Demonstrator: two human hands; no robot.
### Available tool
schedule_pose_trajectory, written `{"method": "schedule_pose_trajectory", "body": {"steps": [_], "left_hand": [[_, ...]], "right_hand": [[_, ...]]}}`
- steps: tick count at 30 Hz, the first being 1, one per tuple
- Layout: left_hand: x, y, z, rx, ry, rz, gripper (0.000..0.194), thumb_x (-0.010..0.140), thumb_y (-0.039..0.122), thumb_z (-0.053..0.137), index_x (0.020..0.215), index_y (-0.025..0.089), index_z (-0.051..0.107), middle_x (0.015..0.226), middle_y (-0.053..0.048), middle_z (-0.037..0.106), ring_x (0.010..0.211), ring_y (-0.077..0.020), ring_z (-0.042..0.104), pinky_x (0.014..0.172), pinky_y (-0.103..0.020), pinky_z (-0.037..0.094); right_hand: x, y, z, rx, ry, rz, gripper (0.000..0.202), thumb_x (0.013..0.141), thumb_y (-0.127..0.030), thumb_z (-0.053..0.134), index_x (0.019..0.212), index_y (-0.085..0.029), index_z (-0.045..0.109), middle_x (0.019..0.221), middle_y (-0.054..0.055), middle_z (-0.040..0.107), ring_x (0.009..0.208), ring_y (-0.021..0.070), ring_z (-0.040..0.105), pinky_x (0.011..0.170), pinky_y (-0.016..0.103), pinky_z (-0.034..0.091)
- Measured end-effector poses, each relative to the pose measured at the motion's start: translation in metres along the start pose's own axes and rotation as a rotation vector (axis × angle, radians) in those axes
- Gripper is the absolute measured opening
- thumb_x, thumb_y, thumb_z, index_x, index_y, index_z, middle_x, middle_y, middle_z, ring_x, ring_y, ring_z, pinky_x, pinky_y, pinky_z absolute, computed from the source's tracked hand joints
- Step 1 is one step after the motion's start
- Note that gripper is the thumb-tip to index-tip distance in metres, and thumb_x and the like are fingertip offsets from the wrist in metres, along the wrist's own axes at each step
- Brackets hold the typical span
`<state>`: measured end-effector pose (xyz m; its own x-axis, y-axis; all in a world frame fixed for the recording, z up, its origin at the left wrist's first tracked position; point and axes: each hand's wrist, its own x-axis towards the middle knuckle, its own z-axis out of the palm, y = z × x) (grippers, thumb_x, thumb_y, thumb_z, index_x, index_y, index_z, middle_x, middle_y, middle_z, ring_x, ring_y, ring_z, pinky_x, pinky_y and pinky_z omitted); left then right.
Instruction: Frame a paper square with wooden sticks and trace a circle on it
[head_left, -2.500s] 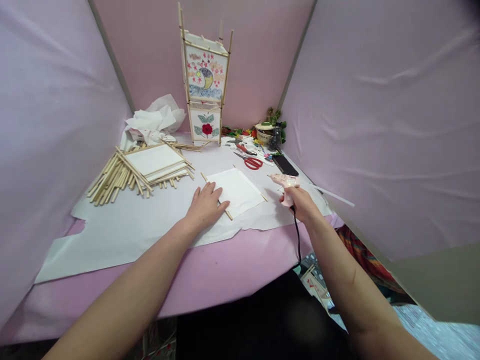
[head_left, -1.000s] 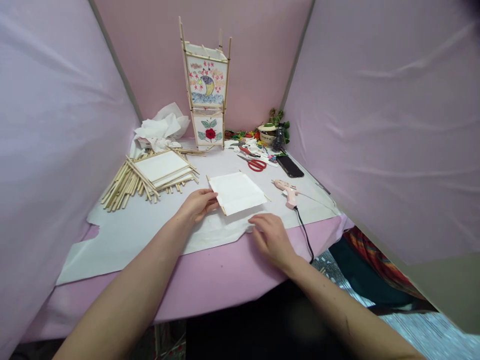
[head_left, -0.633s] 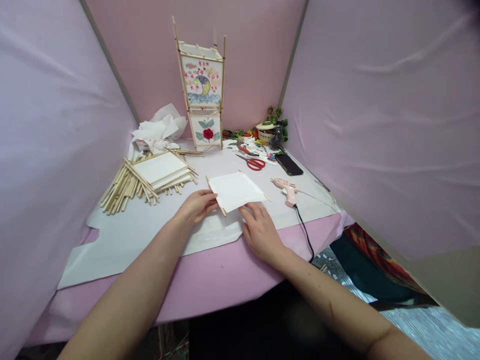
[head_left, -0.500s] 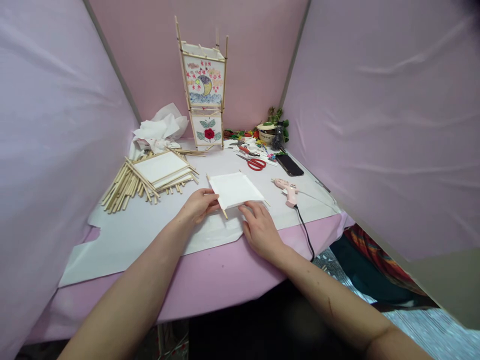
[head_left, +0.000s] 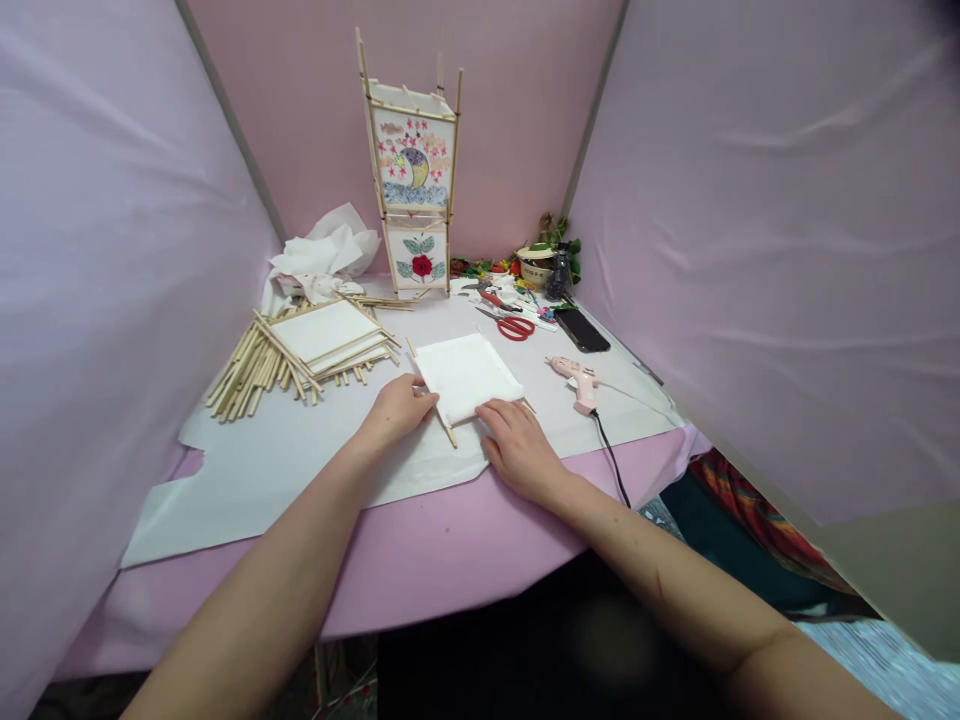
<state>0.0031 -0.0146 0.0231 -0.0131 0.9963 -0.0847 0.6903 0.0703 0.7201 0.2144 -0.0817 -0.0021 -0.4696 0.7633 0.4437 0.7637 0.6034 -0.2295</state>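
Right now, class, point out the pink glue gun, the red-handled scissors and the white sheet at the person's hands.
Pink glue gun [head_left: 581, 382], head view: body, where the handle begins.
Red-handled scissors [head_left: 502, 321], head view: where handles meet blades.
White sheet [head_left: 466, 378], head view: middle of its upper face.

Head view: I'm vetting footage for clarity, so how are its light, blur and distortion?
Head view: soft, fairly even light, the panel nearly plain white; head view: the left hand and right hand look fairly sharp, without obvious motion blur; head view: wide-angle stretch enlarges the forearms toward the lower edge, and the top right corner darkens.
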Motion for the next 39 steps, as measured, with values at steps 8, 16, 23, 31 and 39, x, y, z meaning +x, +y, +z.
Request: {"method": "schedule_pose_trajectory", "body": {"steps": [8, 16, 23, 31, 39], "left_hand": [[-0.007, 0.005, 0.007, 0.298, 0.099, 0.128, 0.030, 0.083, 0.026, 0.059, 0.110, 0.014, 0.066, 0.097, -0.010, 0.071, 0.094, -0.0263, 0.065, 0.085, -0.038, 0.048], [-0.029, 0.021, 0.019, 0.396, 0.282, 0.438, 0.038, 0.093, 0.018, 0.034, 0.126, 0.013, 0.054, 0.115, -0.015, 0.061, 0.113, -0.0279, 0.054, 0.097, -0.041, 0.041], [-0.066, 0.037, 0.085, 0.478, 0.034, 0.871, 0.024, 0.090, 0.013, 0.045, 0.105, 0.015, 0.064, 0.109, -0.011, 0.063, 0.106, -0.0252, 0.056, 0.093, -0.039, 0.046], [-0.067, 0.029, 0.093, 0.525, 0.035, 0.851, 0.037, 0.089, 0.014, 0.047, 0.125, 0.014, 0.056, 0.129, -0.017, 0.055, 0.125, -0.0302, 0.046, 0.102, -0.047, 0.041], [-0.071, 0.031, 0.084, 0.529, 0.042, 0.745, 0.036, 0.083, 0.027, 0.060, 0.119, 0.023, 0.061, 0.151, -0.015, 0.034, 0.140, -0.0417, 0.024, 0.112, -0.063, 0.019]], "right_hand": [[0.011, 0.005, 0.003, 0.044, -0.112, -0.081, 0.037, 0.092, -0.016, 0.045, 0.128, -0.015, 0.053, 0.131, 0.013, 0.057, 0.120, 0.0238, 0.051, 0.106, 0.044, 0.039], [-0.016, 0.027, -0.018, 0.030, 0.098, 0.012, 0.036, 0.091, -0.011, 0.042, 0.124, -0.016, 0.057, 0.127, 0.014, 0.058, 0.119, 0.0252, 0.051, 0.104, 0.048, 0.040], [-0.032, 0.052, -0.022, -0.045, 0.044, 0.019, 0.030, 0.091, -0.011, 0.045, 0.115, -0.015, 0.063, 0.115, 0.012, 0.064, 0.107, 0.0257, 0.054, 0.097, 0.045, 0.044], [-0.019, 0.054, -0.019, -0.114, -0.017, -0.011, 0.035, 0.091, -0.013, 0.045, 0.124, -0.016, 0.058, 0.122, 0.011, 0.061, 0.112, 0.0258, 0.051, 0.107, 0.048, 0.033], [-0.010, 0.059, -0.014, -0.101, -0.041, -0.020, 0.038, 0.091, -0.013, 0.045, 0.128, -0.015, 0.055, 0.126, 0.013, 0.059, 0.118, 0.0262, 0.050, 0.106, 0.047, 0.036]]}}
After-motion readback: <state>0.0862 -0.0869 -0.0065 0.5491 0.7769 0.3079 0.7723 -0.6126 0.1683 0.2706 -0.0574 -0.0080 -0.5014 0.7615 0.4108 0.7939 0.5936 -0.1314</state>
